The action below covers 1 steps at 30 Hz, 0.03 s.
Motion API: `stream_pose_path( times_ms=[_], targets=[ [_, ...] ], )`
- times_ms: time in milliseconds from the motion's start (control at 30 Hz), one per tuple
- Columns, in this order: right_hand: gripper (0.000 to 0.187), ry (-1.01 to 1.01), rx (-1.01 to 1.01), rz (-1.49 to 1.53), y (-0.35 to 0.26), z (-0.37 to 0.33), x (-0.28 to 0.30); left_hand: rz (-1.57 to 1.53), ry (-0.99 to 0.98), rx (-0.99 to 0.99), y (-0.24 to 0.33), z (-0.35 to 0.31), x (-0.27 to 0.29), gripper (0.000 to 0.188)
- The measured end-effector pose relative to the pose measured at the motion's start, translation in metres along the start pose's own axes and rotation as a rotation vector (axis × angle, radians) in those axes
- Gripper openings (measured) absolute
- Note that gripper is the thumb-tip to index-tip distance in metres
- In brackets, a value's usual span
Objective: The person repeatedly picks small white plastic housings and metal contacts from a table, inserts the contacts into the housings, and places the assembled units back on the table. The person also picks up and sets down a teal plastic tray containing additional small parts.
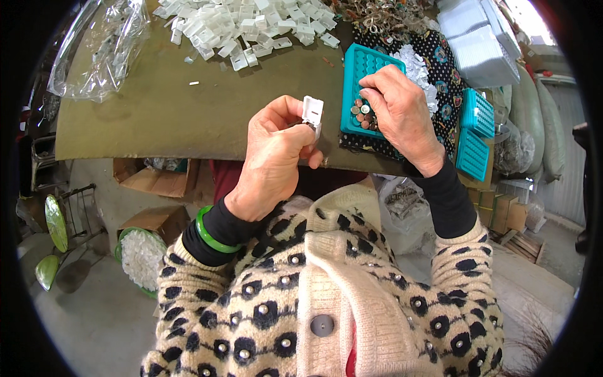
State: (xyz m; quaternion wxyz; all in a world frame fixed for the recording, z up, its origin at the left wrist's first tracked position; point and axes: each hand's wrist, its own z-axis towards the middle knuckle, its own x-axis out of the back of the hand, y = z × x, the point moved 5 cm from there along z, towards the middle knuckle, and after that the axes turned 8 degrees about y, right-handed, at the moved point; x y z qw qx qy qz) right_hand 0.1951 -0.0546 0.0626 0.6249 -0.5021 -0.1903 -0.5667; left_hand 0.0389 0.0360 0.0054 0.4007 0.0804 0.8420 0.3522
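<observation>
My left hand [269, 157] grips a small white plastic box [313, 109] between thumb and fingers, its lid raised. Something dark shows at the lower part of the box, partly covered by my thumb. Over a teal ridged tray [353, 66] my right hand [407, 108] is closed, thumb and index finger pinched together. Whatever those fingertips hold, if anything, is too small to make out. Several small round brown and silvery pieces [363, 119] lie in the tray just beneath them.
Translucent white plastic boxes [251, 28] are heaped at the table's far side. A clear plastic bag [103, 50] lies far left. White small pieces [416, 66] rest on dotted cloth [444, 81] beside the tray. More teal trays [472, 154] stand at right. A tub of white pieces [143, 256] sits below left.
</observation>
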Motion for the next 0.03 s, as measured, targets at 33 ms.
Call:
stream_pose_path(
  times_ms=[33],
  targets=[
    [0.005, -0.015, 0.009, -0.004, 0.0013, 0.0017, 0.0028, 0.01, 0.007, 0.011, -0.0012, 0.0009, -0.0008, 0.021]
  ],
)
